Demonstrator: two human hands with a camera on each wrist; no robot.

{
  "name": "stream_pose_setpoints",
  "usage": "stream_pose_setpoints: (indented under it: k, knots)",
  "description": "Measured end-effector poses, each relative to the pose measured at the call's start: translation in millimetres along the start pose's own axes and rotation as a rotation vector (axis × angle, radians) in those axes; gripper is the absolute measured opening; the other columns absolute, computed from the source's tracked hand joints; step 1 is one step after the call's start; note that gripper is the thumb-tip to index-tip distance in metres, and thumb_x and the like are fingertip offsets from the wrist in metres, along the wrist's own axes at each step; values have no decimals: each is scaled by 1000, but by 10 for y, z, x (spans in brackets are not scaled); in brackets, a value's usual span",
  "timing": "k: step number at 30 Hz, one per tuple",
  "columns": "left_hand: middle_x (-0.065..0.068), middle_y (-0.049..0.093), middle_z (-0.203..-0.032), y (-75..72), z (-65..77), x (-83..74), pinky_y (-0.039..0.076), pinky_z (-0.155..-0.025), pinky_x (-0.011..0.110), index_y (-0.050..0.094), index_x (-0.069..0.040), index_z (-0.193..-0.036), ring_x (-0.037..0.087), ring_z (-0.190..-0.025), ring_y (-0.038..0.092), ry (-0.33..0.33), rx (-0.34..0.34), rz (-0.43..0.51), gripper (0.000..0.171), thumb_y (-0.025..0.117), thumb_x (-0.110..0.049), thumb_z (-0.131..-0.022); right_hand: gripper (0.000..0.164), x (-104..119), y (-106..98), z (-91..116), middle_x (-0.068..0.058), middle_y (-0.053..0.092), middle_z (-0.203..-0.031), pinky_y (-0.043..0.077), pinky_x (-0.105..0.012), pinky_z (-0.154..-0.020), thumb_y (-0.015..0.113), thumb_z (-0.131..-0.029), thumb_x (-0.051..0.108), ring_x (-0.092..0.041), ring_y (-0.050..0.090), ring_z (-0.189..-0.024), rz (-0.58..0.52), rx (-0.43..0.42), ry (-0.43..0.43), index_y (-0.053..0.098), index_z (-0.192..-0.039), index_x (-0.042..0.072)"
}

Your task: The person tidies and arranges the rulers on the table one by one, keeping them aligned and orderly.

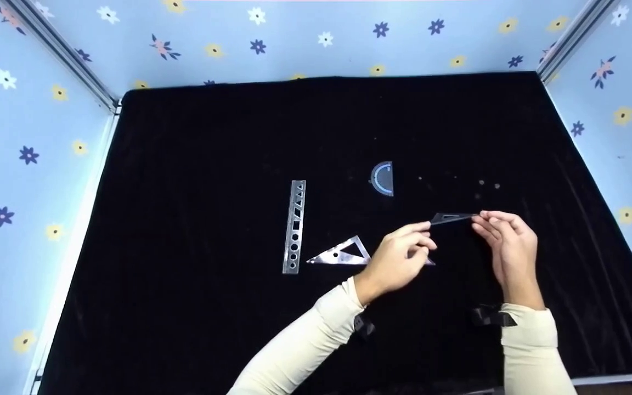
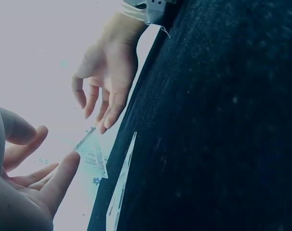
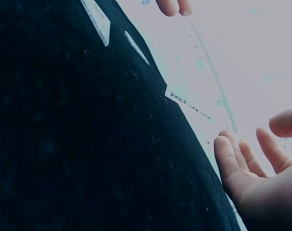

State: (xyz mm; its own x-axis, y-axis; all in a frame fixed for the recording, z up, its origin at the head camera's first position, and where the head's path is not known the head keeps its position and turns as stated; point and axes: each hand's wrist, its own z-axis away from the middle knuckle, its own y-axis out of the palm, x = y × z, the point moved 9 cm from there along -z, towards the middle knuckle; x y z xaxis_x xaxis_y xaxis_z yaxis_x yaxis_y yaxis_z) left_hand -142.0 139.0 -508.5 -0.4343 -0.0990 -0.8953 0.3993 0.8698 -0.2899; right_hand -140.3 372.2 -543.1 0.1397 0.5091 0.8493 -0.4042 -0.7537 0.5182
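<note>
A clear set square is held up above the black cloth, spanning the gap between two hands. My left hand touches its left corner with extended fingertips, the thumb apart. At the opposite corner are the fingertips of my right hand; in the right wrist view, the fingers stand fairly straight and the thumb is away from the plastic. The held set square shows a printed scale along one edge. Beneath my left hand lies a second set square, partly covered by that hand.
A ruler with cut-out shapes lies left of the second set square. Farther back on the black cloth rests a small protractor with a blue arc. Flower-patterned panels border the back and sides.
</note>
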Motion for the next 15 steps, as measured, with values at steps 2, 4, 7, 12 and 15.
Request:
stream_pose_setpoints:
  k: [2, 4, 7, 12, 15]
  knots:
    - [17, 60, -134, 7, 0, 4, 51, -84, 12, 73, 1, -96, 11, -111, 65, -8, 3, 8, 17, 58, 4, -88, 10, 5, -25, 11, -30, 69, -99, 59, -42, -81, 59, -92, -13, -38, 72, -87, -1, -7, -8, 60, -101, -18]
    - [16, 60, -135, 20, 5, 15, 51, -84, 12, 73, 2, -96, 11, -110, 66, -18, 14, 25, 17, 58, 4, -89, 11, 11, -42, 16, -30, 69, -99, 59, -42, -80, 61, -92, -13, -38, 72, -86, -2, -13, -17, 60, -101, -18]
    - [16, 59, -136, 44, 20, 40, 52, -83, 13, 72, 3, -97, 8, -106, 66, -43, 42, 62, 17, 58, 5, -89, 11, 13, -68, 17, -29, 69, -97, 60, -42, -79, 61, -91, -13, -37, 73, -85, -12, -22, -29, 61, -101, -18]
    - [15, 57, -139, 100, 46, 74, 53, -83, 15, 72, 4, -99, 6, -99, 68, -71, 84, 125, 16, 59, 4, -89, 9, -9, -134, 26, -28, 69, -95, 60, -42, -77, 60, -91, -14, -37, 73, -84, -39, -43, -27, 60, -100, -17]
    - [15, 57, -139, 139, 59, 77, 53, -83, 16, 72, 2, -100, 4, -102, 66, -58, 100, 131, 15, 61, 3, -90, 9, -18, -175, 25, -28, 69, -95, 60, -41, -76, 60, -91, -14, -37, 73, -83, -44, -53, -30, 61, -100, -17]
